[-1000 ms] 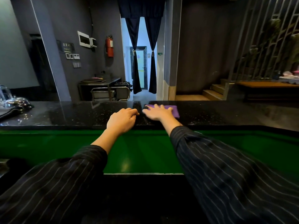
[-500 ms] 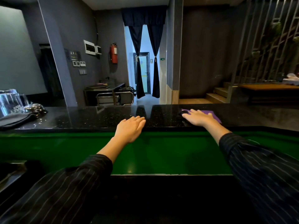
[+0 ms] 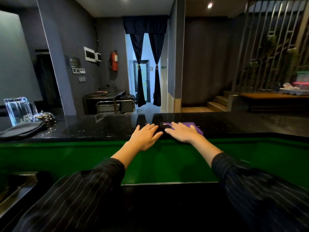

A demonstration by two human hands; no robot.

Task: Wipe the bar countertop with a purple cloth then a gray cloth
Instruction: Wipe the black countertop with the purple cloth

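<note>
Two bare hands reach forward at mid-frame in the head view, both arms in dark pinstriped sleeves. Right hand (image 3: pixel 183 132), just right of centre: palm down, fingers spread and flat, pressing on the purple cloth (image 3: pixel 194 127). Cloth lies flat on the black bar countertop (image 3: pixel 100 126), mostly covered by the hand; its right edge and far corner show. Left hand (image 3: pixel 144 137), just left of centre: open, fingers extended and slightly apart, palm down at the counter's near edge, holding nothing. Whether the palm rests on the stone or sits just above it is hard to tell. Fingertips of the two hands are close but apart.

Left edge of frame, on the same counter: a clear glass pitcher (image 3: pixel 19 110), a metal dome (image 3: pixel 45 116) beside it, a dark folded cloth (image 3: pixel 23 130) in front. Green panel (image 3: pixel 66 158) runs below the counter edge.
</note>
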